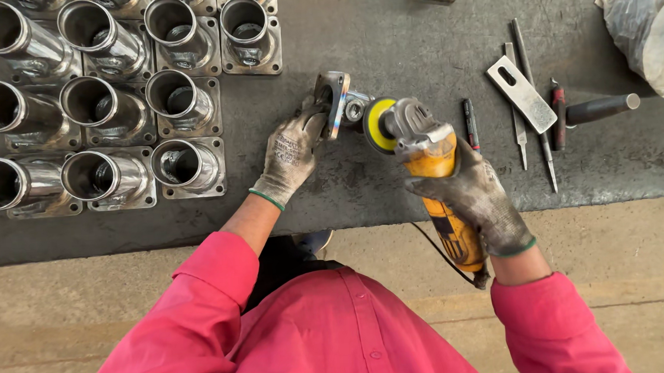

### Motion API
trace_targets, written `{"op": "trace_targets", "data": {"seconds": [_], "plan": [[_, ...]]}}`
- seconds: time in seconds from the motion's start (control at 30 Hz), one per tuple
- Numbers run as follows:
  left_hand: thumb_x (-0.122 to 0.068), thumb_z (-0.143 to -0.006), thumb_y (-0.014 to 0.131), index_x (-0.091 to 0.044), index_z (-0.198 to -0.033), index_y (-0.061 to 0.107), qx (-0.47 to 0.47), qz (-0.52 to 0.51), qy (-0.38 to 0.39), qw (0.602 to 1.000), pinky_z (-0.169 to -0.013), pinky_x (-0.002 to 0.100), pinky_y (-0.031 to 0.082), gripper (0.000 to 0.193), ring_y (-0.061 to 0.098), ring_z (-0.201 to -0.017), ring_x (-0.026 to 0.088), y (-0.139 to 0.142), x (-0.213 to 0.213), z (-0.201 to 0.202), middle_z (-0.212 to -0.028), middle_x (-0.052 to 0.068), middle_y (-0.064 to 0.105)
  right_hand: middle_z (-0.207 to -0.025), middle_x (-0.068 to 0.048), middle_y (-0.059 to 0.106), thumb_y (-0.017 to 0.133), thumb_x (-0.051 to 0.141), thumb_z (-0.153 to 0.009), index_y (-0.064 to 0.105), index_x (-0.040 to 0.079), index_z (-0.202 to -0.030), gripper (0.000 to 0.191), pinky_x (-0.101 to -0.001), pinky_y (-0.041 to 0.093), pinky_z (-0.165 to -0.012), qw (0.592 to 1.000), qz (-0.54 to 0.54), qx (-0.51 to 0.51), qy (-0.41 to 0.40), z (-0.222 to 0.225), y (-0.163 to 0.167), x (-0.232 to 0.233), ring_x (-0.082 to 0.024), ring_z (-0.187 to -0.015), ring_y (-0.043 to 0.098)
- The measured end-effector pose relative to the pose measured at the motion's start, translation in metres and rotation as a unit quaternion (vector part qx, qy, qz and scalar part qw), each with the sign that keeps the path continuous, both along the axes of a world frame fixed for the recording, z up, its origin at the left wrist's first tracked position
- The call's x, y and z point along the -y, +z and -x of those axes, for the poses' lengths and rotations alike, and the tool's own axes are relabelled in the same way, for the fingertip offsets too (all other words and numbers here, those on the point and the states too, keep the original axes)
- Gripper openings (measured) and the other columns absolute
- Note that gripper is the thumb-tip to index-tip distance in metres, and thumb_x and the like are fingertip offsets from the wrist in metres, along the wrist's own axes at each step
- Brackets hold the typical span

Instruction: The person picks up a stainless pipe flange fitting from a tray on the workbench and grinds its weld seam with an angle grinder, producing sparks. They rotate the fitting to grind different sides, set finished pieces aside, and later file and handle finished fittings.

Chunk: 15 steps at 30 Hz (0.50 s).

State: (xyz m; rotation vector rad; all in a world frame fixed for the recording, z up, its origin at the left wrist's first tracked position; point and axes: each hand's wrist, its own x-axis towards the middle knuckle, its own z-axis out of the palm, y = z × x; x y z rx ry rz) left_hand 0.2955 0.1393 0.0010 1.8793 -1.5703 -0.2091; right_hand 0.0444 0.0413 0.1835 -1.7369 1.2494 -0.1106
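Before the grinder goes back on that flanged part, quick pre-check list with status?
1. Left hand holds the flanged part on edge on the dark bench: ok.
2. Right hand wrapped round the yellow angle grinder body: ok.
3. Gloves on both hands: ok.
4. Grinder disc beside the part; whether it touches or spins: cannot tell.
5. Cord hangs off the bench edge, away from the disc: ok.
6. Loose files and flat plate lie to the right, apart from the grinder: ok.
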Motion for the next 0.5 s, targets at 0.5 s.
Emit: {"op": "trace_targets", "data": {"seconds": [0.5], "plan": [[-0.006, -0.082, 0.072, -0.007, -0.126, 0.059, 0.003, 0.042, 0.001, 0.999, -0.089, 0.046, 0.054, 0.045, 0.067, -0.103, 0.037, -0.004, 0.012, 0.0, -0.124, 0.016, 0.066, -0.125, -0.005, 0.072, 0.089, 0.03, -0.067, 0.05, 0.012, -0.137, 0.081, -0.0323, 0.057, -0.099, 0.995, -0.071, 0.061, 0.035, 0.017, -0.035, -0.018, -0.015, -0.114, 0.069]]}}
